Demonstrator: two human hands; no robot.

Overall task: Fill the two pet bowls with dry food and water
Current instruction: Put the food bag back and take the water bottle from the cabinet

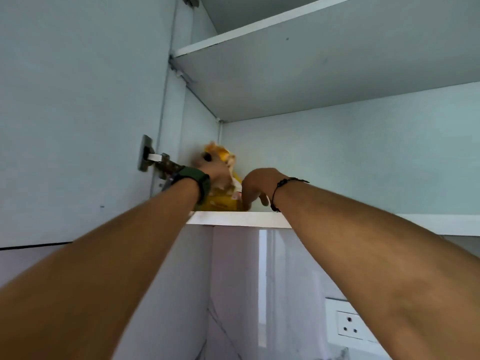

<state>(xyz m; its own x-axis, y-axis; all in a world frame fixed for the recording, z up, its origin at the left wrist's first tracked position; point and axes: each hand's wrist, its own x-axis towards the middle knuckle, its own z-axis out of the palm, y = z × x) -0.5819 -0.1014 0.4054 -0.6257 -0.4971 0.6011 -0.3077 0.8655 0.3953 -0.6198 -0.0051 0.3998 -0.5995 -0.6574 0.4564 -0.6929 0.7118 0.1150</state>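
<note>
Hinge [150, 158] on the open cabinet door [78, 113] sits at far left, and just right of it my left hand [215, 170] reaches up onto the lower shelf [233, 219]. That hand is blurred, but its fingers look curled around the crumpled top of the yellow food bag [220, 202] — I judge it a grip, not a touch. The bag stands upright at the shelf's left end, close to the side wall, its long axis vertical, above and ahead of me. Right of it, my right hand [255, 188] hangs fingers-down against the bag's right side; whether it pinches the bag or only rests there I cannot tell. The left hand is nearer the bag's top, the right nearer its base — so lifting it out likely means pulling toward me over the shelf edge. The upper shelf [324, 61] runs across above. No bowls are in sight, so filling has not begun.
</note>
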